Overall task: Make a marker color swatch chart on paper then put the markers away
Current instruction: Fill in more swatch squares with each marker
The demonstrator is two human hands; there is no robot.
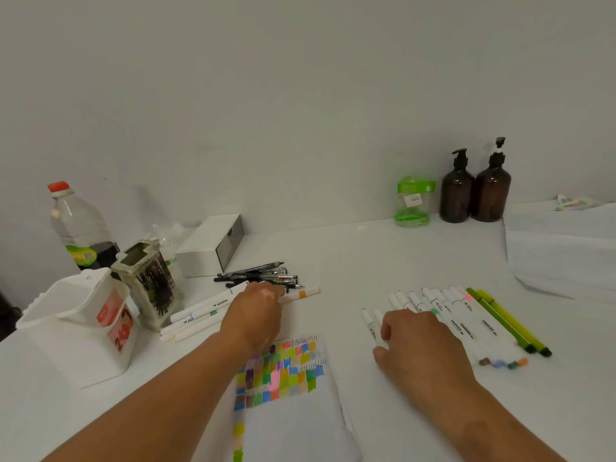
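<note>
Charting looks finished: paper, centre of the surface, bears a dense swatch block across its top and a strip down its left margin. Step judged in hand: gathering markers.

- Left hand covers an orange-banded marker beside the pens. Fingers hidden, so grip cannot be told.
- Right hand lies on the marker row, thumb against one barrel. Grip likewise unreadable.
- Next move likely calls for pinching and carrying markers to the caddy, far left.

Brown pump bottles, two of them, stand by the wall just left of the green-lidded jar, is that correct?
Not quite: the head view shows the two brown pump bottles standing by the wall just right of the green-lidded jar, not left.
</note>
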